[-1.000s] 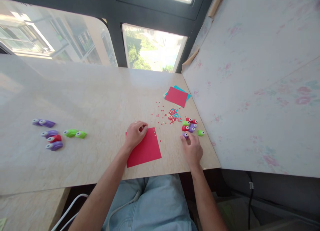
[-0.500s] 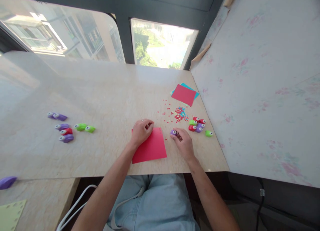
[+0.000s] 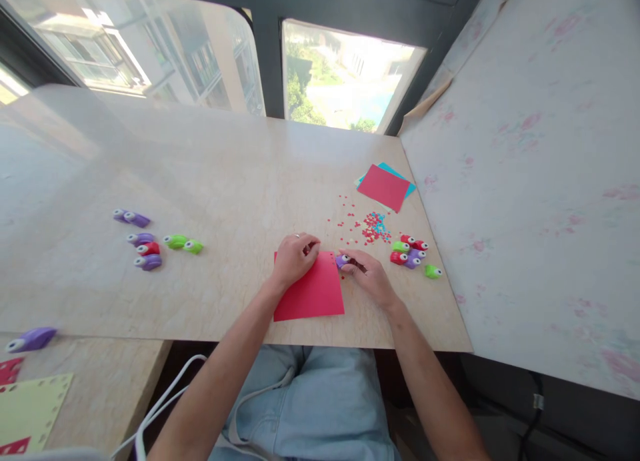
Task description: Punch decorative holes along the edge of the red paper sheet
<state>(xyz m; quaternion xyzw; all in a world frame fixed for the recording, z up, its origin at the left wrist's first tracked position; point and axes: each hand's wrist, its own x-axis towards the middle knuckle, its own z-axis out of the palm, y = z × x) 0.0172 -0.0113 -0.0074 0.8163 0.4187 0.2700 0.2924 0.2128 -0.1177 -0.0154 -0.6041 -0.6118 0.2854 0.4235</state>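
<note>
A red paper square (image 3: 313, 293) lies flat near the front edge of the beige table (image 3: 225, 194). My left hand (image 3: 295, 258) rests on its top left corner, fingers curled and pressing it down. My right hand (image 3: 367, 278) holds a small purple paper punch (image 3: 343, 260) at the sheet's top right corner. A cluster of little punches (image 3: 413, 253) in red, green and purple sits just right of that hand. Red and blue punched bits (image 3: 373, 226) are scattered behind it.
Red paper on a blue sheet (image 3: 384, 186) lies at the back right by the pale wall panel (image 3: 525, 181). More punches (image 3: 150, 244) sit at the left. On a lower table at the bottom left are a purple punch (image 3: 33, 339) and a pale green sheet (image 3: 30, 411).
My right hand picked a purple punch from the cluster at the right and carried it left to the red sheet's top right corner. My left hand stayed on the sheet.
</note>
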